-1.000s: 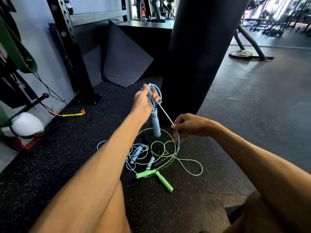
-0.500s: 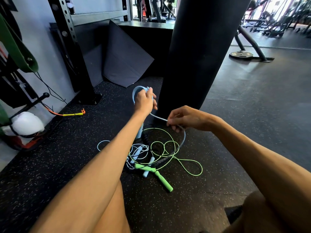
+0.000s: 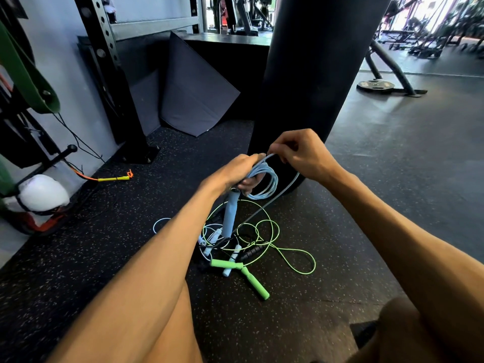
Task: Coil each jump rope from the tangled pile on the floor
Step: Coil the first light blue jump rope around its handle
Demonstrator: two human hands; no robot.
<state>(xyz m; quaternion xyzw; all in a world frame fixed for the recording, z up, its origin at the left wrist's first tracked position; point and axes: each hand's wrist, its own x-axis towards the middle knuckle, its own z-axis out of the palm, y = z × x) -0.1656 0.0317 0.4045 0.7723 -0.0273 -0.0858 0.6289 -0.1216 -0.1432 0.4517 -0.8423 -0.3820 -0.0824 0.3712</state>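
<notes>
A white glove [image 3: 43, 192] is seen at far left, with a yellow-handled cord [image 3: 114, 178] laid on the floor [image 3: 353, 244] at its three o'clock. A light blue rope coil [image 3: 265, 183] is gripped in the curled left hand [image 3: 233, 174], and its blue handle [image 3: 230, 218] is hung toward six o'clock. The tangled pile [image 3: 235, 242] is spread on the floor at six o'clock of the hands, with green handles [image 3: 252, 276] at its five o'clock edge. At the coil's one o'clock, the rope's free strand is pinched by the right hand [image 3: 301, 153]. A black punching bag [image 3: 314, 61] is seen at twelve o'clock.
</notes>
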